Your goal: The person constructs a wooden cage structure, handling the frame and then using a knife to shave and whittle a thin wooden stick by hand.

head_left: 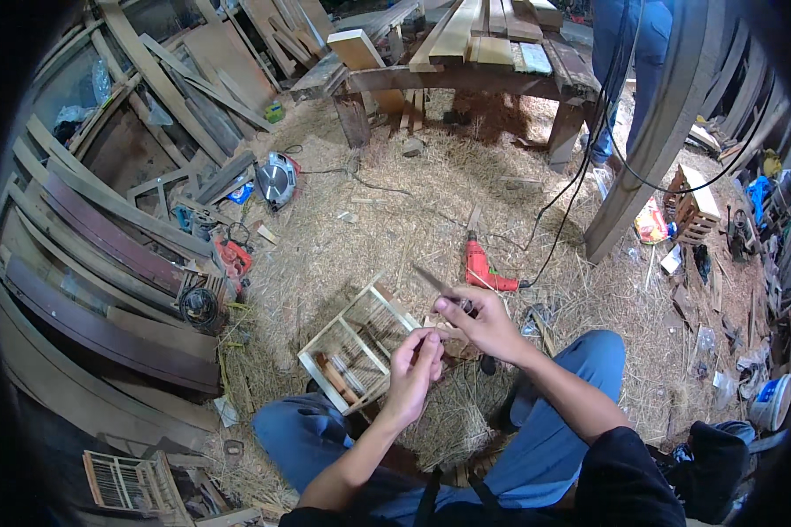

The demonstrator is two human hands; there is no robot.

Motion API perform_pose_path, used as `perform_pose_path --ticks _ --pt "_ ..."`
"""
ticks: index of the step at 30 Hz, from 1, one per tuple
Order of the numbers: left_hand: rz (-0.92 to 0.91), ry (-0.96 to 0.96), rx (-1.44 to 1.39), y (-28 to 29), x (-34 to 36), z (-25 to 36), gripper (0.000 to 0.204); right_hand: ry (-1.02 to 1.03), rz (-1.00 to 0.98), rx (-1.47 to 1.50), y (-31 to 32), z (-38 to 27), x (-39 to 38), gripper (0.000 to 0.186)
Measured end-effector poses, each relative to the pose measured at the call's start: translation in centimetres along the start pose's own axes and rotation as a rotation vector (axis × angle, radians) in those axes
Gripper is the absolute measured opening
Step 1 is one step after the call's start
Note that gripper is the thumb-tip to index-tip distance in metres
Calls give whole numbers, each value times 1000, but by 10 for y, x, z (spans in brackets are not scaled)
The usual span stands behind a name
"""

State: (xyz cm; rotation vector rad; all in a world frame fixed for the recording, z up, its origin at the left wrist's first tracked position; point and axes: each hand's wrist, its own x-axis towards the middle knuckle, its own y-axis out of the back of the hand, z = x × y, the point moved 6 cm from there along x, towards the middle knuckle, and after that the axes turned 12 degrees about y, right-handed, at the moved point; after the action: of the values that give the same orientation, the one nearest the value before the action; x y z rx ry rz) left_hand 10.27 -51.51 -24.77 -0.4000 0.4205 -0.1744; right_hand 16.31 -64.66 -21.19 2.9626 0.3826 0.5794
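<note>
My right hand (488, 327) is closed round the handle of a knife (431, 279), whose blade points up and to the left. Just left of it and lower, my left hand (417, 371) is in a pinch. A small thin piece (453, 334), wood-coloured, seems to run from its fingertips toward my right hand; its kind is too small to make out. Beside my left hand a wooden cage (347, 327) with thin bars lies tilted on the ground between my knees. Beyond my right hand rests a red power drill (486, 268), its cord trailing right.
Shavings and straw cover the floor. A circular saw (277, 182) and a red power tool (233, 260) lie to the left, by stacked boards (114, 329). A wooden post (655, 149) with hanging cables rises at right. Behind it stands a person (628, 66) near a plank-loaded bench (466, 81).
</note>
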Motion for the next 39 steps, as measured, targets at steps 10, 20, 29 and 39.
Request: perform_pose_path --ticks 10,20,29,39 --pt "76 -28 -41 16 -4 14 30 29 337 178 15 13 19 20" --pt "163 -101 -170 38 -21 36 39 192 109 -543 3 -19 14 43" --pt "6 -56 -213 36 -28 38 43 609 -198 -539 -41 -38 7 52" --pt "-24 104 -400 39 -34 25 41 737 -246 -666 -42 -37 14 43"
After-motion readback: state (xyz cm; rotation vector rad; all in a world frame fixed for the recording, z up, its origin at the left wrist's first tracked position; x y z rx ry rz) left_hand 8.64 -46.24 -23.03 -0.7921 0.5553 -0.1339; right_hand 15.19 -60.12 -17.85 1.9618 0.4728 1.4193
